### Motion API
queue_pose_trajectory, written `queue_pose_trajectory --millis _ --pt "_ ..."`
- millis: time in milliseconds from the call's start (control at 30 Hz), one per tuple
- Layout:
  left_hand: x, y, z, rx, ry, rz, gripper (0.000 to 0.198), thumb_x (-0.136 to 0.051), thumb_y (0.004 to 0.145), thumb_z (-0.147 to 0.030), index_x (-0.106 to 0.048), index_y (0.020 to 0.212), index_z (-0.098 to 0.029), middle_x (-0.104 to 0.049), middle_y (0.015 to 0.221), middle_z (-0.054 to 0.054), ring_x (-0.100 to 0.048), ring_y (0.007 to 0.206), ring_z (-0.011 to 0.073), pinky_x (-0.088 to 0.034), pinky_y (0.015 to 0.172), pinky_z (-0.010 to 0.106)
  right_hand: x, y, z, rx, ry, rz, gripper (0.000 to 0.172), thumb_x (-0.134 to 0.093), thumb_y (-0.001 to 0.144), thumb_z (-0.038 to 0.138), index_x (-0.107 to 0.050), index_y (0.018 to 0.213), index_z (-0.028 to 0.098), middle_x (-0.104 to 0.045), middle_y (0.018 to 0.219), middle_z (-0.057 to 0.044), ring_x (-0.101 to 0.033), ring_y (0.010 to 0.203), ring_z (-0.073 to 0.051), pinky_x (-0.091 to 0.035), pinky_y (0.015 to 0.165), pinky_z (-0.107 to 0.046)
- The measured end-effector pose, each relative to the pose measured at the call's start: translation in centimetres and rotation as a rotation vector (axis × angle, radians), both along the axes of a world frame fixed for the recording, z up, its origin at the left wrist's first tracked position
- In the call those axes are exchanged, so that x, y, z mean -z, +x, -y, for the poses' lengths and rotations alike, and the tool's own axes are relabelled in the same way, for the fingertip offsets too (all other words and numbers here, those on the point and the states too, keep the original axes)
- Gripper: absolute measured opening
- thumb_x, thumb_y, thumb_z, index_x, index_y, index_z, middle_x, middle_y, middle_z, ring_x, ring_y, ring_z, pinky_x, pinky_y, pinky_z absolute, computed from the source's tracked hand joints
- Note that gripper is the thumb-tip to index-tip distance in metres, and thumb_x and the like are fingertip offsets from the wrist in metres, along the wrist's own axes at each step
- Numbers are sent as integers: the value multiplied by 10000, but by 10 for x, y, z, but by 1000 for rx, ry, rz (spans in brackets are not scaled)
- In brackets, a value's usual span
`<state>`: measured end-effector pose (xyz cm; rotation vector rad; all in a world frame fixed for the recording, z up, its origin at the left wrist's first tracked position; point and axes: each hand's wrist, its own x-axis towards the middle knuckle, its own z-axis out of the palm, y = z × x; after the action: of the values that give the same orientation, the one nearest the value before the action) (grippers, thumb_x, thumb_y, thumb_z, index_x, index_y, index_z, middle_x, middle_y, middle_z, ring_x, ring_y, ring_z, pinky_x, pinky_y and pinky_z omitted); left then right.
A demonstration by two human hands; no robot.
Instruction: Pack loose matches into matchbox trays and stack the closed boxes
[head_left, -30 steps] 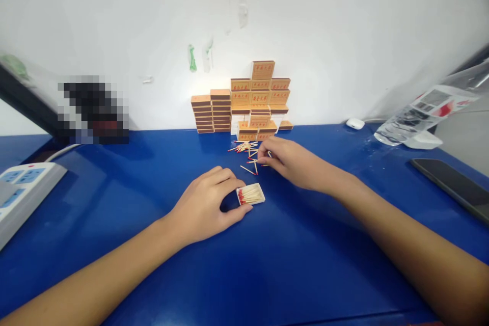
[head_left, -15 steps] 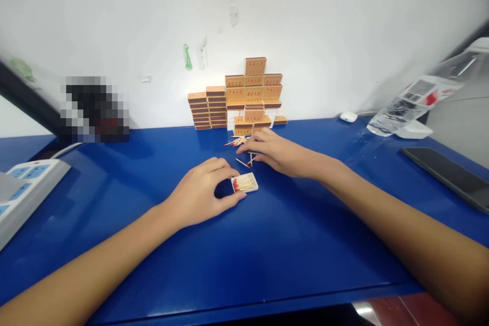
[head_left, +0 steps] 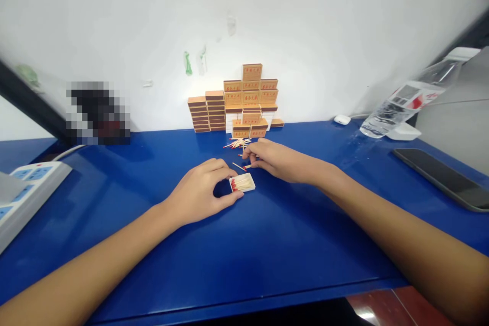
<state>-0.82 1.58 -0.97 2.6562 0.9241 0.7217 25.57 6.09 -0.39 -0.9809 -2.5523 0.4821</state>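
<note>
My left hand (head_left: 204, 191) grips the short end of a small white matchbox tray (head_left: 250, 187) between thumb and fingers. Red-headed matches (head_left: 241, 183) lie in the tray, heads to the left. Just beyond it, my right hand (head_left: 269, 159) has its fingertips closed on a match (head_left: 248, 166), its red head pointing left. Another loose match (head_left: 238, 166) lies beside that one on the blue table. A small pile of matches (head_left: 240, 143) is behind my right fingertips, which hide part of the area around it.
Behind the pile, a stepped stack of matchboxes (head_left: 250, 97) stands against the wall, with two columns of matchboxes (head_left: 207, 112) at its left. A tilted water bottle (head_left: 405, 102), white earbud case (head_left: 342, 119) and phone (head_left: 443, 178) are right; a power strip (head_left: 49, 183) is left.
My right hand has come slightly nearer to me, away from the pile, and its thumb and fingers have closed on a match. My left hand still holds the tray.
</note>
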Motion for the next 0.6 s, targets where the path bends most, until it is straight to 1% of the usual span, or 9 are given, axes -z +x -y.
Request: queue_pose_trajectory --millis 67,233,333,433,533,600 --pt "0 0 0 3 9 3 239 -747 940 -340 -734 1137 -205 -715 1058 59 -670 969 230 -556 854 385 0 0 3 15 2 -27 149 -493 1043 195 -599 1148 191 -669 1041 -100 -580 1003 -252 -483 892 -383" --pt "0 1 0 -12 -3 9 236 -746 942 -351 -719 1128 -208 -706 1014 49 -659 943 223 -549 847 387 -10 -7 17 15 -59 -93 211 -481 1080 277 -574 1255 206 -658 1000 -59 -581 927 -222 -469 856 -359" --pt "0 0 1 -54 -42 17 328 -764 922 -372 -666 1193 -217 -697 985 31 -653 924 216 -542 818 375 -16 -15 31 13 -85 -80 217 -486 1074 246 -560 1277 218 -670 1029 -60 -592 924 -215 -470 858 -358" --pt "-1 0 2 -95 -83 16 425 -781 900 -409 -600 1237 -222 -685 985 20 -651 898 211 -536 791 371 -18 -24 43 32 -89 -51 206 -516 1042 184 -567 1240 212 -695 1047 -72 -616 936 -221 -474 831 -356" --pt "0 0 2 -104 -113 25 423 -780 897 -419 -563 1209 -233 -679 1008 15 -652 894 206 -531 780 367 -18 -29 48 29 -126 -75 260 -586 1002 163 -555 1255 214 -719 1029 -60 -636 915 -212 -479 794 -339" --pt "-1 0 2 -108 -128 32 429 -788 889 -413 -547 1198 -240 -677 1014 11 -651 897 203 -528 779 363 -18 -29 45 19 -141 -122 273 -607 999 181 -564 1265 221 -724 995 -39 -637 869 -193 -477 770 -323"
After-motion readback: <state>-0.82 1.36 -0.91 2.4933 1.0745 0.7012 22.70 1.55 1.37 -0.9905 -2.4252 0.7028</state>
